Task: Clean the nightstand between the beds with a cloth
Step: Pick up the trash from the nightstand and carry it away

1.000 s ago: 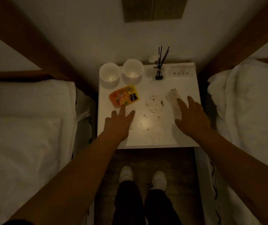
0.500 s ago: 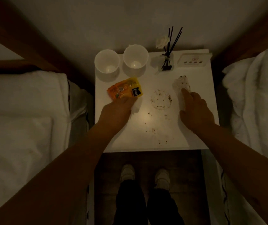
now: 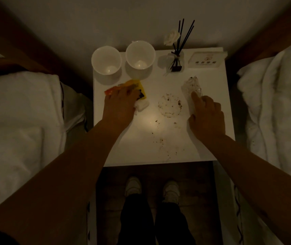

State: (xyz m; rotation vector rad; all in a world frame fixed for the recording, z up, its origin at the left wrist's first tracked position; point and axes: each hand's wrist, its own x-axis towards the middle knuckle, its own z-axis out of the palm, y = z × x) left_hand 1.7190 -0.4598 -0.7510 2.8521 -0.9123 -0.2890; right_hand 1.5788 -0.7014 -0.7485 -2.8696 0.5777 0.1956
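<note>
On the crumb-strewn nightstand (image 3: pixel 211 138), the left hand (image 3: pixel 119 106) covers an orange packet (image 3: pixel 137 85) with a white cloth (image 3: pixel 142 105) under its fingers, while the right hand (image 3: pixel 205 117), nearer, fingers curled, pins a clear wrapper (image 3: pixel 191 85) lying lengthwise away from it.

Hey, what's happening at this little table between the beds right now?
A person stands at the white nightstand between two beds, clearing litter. The left hand is on the orange snack packet, with a white tissue wad beside it. The right hand grasps a crumpled clear wrapper. Crumbs and a ring-shaped stain remain on top. Two white cups and a reed diffuser stand at the back.
</note>
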